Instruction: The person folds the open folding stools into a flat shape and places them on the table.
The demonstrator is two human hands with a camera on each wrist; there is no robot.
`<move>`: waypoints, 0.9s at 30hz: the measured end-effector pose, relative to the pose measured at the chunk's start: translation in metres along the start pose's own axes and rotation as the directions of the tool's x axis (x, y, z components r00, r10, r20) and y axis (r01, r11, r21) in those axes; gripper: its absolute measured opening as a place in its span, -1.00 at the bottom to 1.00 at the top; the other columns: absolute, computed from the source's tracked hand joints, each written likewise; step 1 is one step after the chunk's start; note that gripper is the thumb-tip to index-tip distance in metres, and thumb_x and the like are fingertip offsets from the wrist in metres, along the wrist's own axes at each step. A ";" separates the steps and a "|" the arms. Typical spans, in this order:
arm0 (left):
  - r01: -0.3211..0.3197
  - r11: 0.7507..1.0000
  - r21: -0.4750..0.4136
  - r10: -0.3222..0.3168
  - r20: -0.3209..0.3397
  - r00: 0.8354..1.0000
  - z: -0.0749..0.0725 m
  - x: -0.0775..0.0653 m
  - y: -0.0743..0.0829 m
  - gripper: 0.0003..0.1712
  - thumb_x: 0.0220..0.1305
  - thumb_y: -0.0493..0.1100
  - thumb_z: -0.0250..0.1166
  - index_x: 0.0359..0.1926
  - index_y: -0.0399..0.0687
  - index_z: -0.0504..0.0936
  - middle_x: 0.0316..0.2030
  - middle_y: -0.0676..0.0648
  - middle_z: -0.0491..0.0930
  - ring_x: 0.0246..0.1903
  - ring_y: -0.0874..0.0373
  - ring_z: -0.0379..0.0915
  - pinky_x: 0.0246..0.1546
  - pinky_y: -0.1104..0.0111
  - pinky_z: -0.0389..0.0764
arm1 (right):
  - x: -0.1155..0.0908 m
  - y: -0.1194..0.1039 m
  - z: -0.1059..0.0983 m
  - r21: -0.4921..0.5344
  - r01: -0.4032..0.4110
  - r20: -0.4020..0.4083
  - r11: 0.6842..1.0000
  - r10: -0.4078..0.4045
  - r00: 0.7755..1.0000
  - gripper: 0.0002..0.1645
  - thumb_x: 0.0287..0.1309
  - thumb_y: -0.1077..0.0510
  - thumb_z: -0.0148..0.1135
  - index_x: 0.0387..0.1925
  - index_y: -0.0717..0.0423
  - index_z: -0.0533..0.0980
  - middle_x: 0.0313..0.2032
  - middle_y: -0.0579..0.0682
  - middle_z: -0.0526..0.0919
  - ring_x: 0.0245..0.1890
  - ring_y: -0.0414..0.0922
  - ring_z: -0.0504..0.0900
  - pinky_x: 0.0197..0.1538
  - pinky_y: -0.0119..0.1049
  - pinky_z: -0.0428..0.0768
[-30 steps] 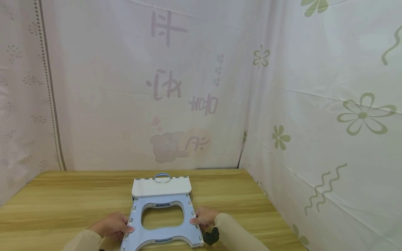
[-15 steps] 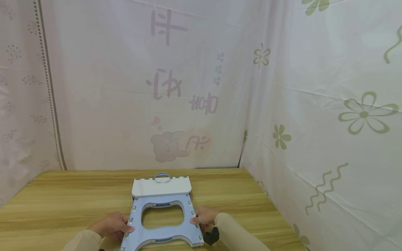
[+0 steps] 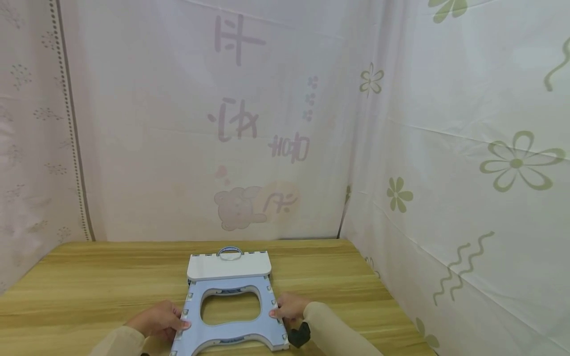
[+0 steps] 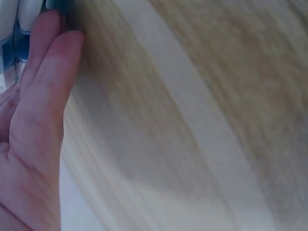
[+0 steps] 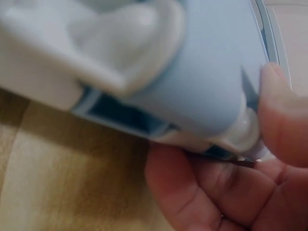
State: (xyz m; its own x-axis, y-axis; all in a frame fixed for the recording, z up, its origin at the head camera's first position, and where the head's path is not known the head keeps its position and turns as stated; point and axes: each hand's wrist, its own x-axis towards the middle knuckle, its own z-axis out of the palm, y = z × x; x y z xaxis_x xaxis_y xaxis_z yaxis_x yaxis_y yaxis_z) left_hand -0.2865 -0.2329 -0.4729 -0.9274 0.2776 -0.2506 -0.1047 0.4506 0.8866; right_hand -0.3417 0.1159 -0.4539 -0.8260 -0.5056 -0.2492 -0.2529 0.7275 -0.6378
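A folding step stool (image 3: 236, 330), folded flat, lies at the near middle of the table in the head view. Its legs are pale blue, its seat panel white, and a small blue carrying handle sits at the far end. My left hand (image 3: 159, 319) grips the left edge, thumb on top. On the opposite edge my right hand (image 3: 290, 307) pinches the frame. In the right wrist view the thumb (image 5: 284, 120) is on the upper side and curled fingers (image 5: 211, 187) are under the edge. The left wrist view catches fingers (image 4: 48, 72) at the stool's side.
The wood-grain table (image 3: 111, 272) extends behind and to both sides of the stool. Patterned cloth hangs around it: a back curtain (image 3: 178, 148), a right curtain (image 3: 445, 207) and a left curtain (image 3: 31, 148). A black band (image 3: 299, 334) is at my right wrist.
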 end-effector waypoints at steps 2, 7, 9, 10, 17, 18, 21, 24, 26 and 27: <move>0.004 1.000 0.005 -0.004 -0.001 1.000 0.000 0.000 0.000 -0.75 0.17 -0.25 0.37 -0.36 -0.47 0.62 -0.49 -0.19 0.67 -0.48 0.09 0.61 -0.35 0.19 0.64 | 0.000 0.000 0.000 0.000 0.002 -0.001 1.000 -0.002 1.000 -0.63 0.27 0.17 0.20 -0.62 0.28 0.51 -0.72 -0.10 0.45 -0.70 -0.25 0.33 -0.62 -0.44 0.28; 0.019 1.000 0.013 -0.019 -0.001 1.000 0.001 -0.003 0.001 -0.79 0.19 -0.28 0.35 -0.38 -0.45 0.63 -0.51 -0.18 0.67 -0.50 0.12 0.60 -0.37 0.20 0.65 | -0.001 -0.002 0.001 -0.012 0.005 0.004 1.000 -0.005 1.000 -0.64 0.26 0.17 0.20 -0.60 0.29 0.52 -0.68 -0.05 0.50 -0.68 -0.24 0.34 -0.61 -0.43 0.26; 0.027 0.999 0.021 -0.027 -0.002 1.000 0.002 -0.005 0.001 -0.80 0.19 -0.29 0.34 -0.39 -0.45 0.63 -0.52 -0.17 0.67 -0.51 0.12 0.60 -0.38 0.21 0.64 | -0.002 -0.002 0.001 -0.007 0.004 0.012 1.000 -0.004 1.000 -0.65 0.27 0.16 0.20 -0.60 0.27 0.51 -0.67 -0.07 0.48 -0.68 -0.23 0.33 -0.60 -0.43 0.25; 0.031 0.999 0.028 -0.031 -0.005 1.000 0.002 -0.006 0.002 -0.80 0.19 -0.28 0.34 -0.39 -0.44 0.63 -0.52 -0.17 0.67 -0.51 0.12 0.60 -0.38 0.21 0.64 | -0.003 -0.002 0.001 -0.007 0.008 0.016 1.000 -0.008 1.000 -0.64 0.27 0.16 0.20 -0.61 0.26 0.49 -0.68 -0.08 0.46 -0.68 -0.23 0.32 -0.60 -0.43 0.25; 0.032 0.996 0.082 -0.032 -0.002 0.999 0.002 -0.005 0.006 -0.78 0.19 -0.24 0.35 -0.38 -0.40 0.63 -0.50 -0.16 0.67 -0.50 0.11 0.59 -0.38 0.21 0.63 | -0.005 -0.002 -0.006 -0.118 0.083 0.044 0.990 -0.078 0.996 -0.53 0.29 0.15 0.18 -0.73 0.24 0.43 -0.80 -0.16 0.34 -0.78 -0.30 0.24 -0.65 -0.49 0.20; 0.029 0.996 0.089 -0.029 -0.004 1.000 0.002 -0.004 0.007 -0.78 0.19 -0.23 0.35 -0.38 -0.39 0.63 -0.50 -0.16 0.67 -0.51 0.11 0.59 -0.38 0.21 0.63 | -0.006 -0.002 -0.007 -0.140 0.091 0.046 0.986 -0.085 0.995 -0.53 0.28 0.15 0.18 -0.73 0.26 0.44 -0.80 -0.15 0.33 -0.79 -0.31 0.22 -0.65 -0.49 0.18; 0.030 0.993 0.117 -0.027 -0.023 0.999 0.004 -0.004 0.010 -0.80 0.18 -0.26 0.35 -0.43 -0.38 0.61 -0.52 -0.19 0.67 -0.53 0.09 0.60 -0.41 0.20 0.64 | -0.009 -0.004 -0.008 -0.182 0.090 0.053 0.979 -0.081 0.995 -0.54 0.27 0.15 0.20 -0.71 0.30 0.50 -0.81 -0.09 0.38 -0.80 -0.30 0.22 -0.66 -0.49 0.19; 0.074 0.986 0.148 -0.064 -0.070 0.995 0.007 -0.004 0.013 -0.82 0.16 -0.28 0.37 -0.46 -0.36 0.62 -0.55 -0.20 0.66 -0.56 0.09 0.60 -0.43 0.21 0.64 | -0.013 -0.007 -0.008 -0.176 0.062 0.061 0.982 -0.052 0.997 -0.60 0.28 0.12 0.20 -0.64 0.26 0.56 -0.77 -0.02 0.49 -0.77 -0.27 0.30 -0.66 -0.47 0.26; 0.101 0.981 0.167 -0.086 -0.093 0.992 0.009 -0.005 0.015 -0.82 0.15 -0.28 0.37 -0.47 -0.36 0.62 -0.56 -0.20 0.65 -0.56 0.08 0.60 -0.44 0.21 0.64 | -0.014 -0.008 -0.007 -0.175 0.060 0.061 0.983 -0.050 0.997 -0.59 0.28 0.11 0.19 -0.64 0.25 0.55 -0.77 -0.01 0.49 -0.78 -0.26 0.32 -0.66 -0.47 0.27; 0.111 0.977 0.179 -0.094 -0.104 0.990 0.009 -0.006 0.016 -0.82 0.15 -0.27 0.38 -0.46 -0.35 0.62 -0.56 -0.19 0.65 -0.56 0.07 0.60 -0.43 0.22 0.64 | -0.014 -0.007 -0.007 -0.176 0.060 0.059 0.983 -0.050 0.997 -0.58 0.29 0.11 0.19 -0.65 0.24 0.54 -0.78 -0.03 0.47 -0.78 -0.27 0.31 -0.67 -0.47 0.26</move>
State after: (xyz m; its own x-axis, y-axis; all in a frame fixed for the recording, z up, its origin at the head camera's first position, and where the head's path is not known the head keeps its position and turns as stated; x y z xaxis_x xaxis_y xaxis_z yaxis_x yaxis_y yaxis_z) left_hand -0.2793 -0.2195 -0.4611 -0.9458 0.1443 -0.2908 -0.1413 0.6234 0.7690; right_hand -0.3316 0.1209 -0.4405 -0.7812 -0.5681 -0.2590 -0.3867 0.7660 -0.5135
